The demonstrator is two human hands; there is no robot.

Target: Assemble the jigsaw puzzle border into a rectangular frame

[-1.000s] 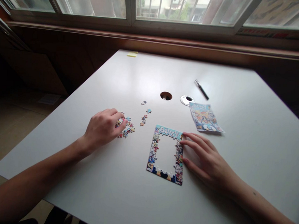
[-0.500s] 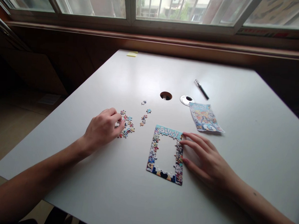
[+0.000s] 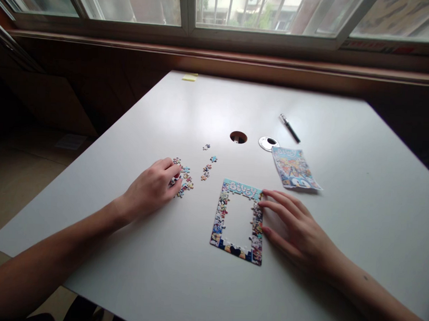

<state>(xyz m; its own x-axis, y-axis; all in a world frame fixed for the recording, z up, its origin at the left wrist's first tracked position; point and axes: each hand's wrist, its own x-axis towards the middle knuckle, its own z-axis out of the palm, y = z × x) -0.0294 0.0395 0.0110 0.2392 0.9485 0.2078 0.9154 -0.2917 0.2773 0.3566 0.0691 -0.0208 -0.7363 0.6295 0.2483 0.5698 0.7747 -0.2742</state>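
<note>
My left hand (image 3: 155,184) is at the near left side of a pile of loose jigsaw pieces (image 3: 187,183), its fingers curled and partly covering the pile. Whether a piece is between the thumb and fingertips is hidden. A jigsaw border (image 3: 218,218) lies flat to the right, its middle showing the white tabletop. Along the border's right edge rest the fingertips of my right hand (image 3: 297,227), with the fingers stretched out and apart. Between pile and border are a few separate pieces (image 3: 206,171), a blue piece (image 3: 213,159) and further pieces (image 3: 206,146) behind.
A printed picture sheet (image 3: 295,169) lies behind my right hand. Past it are a black pen (image 3: 291,129) and a round metal cover (image 3: 267,143) beside a cable hole (image 3: 238,137). A yellow sticky note (image 3: 189,77) is at the white table's (image 3: 140,276) far edge.
My left hand has shifted slightly right and onto the pile, with its fingers lower over the pieces. My right hand and the border have stayed put.
</note>
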